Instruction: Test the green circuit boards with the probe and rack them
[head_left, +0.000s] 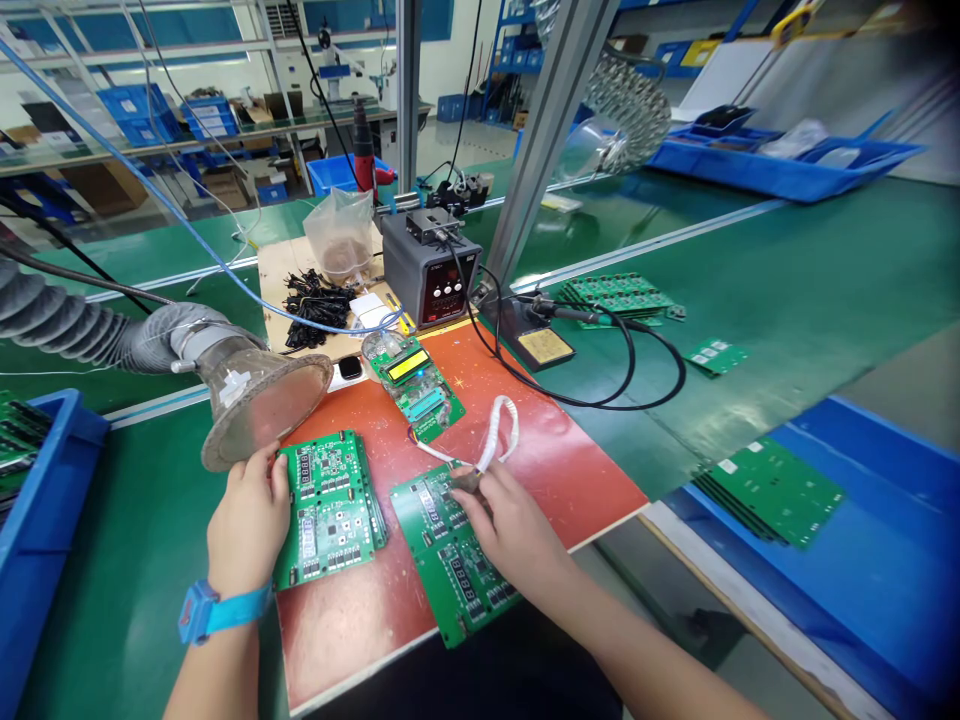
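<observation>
At the left edge of a stack of green circuit boards, my left hand is closed, its thumb and curled fingers against the boards. My right hand pinches a small probe connector on a white-sleeved cable. That connector is pressed to the upper part of a single green circuit board, which carries digit displays and overhangs the mat's front edge. Behind it lies a programmer board with a lit yellow screen and a blue socket; the cable's wires lead to it. The connector's tip is hidden by my fingers.
A fume-extraction hood stands close to my left hand. Behind the red mat are a soldering station, an iron in its stand and a pile of black leads. Blue bins flank the bench, one holding boards.
</observation>
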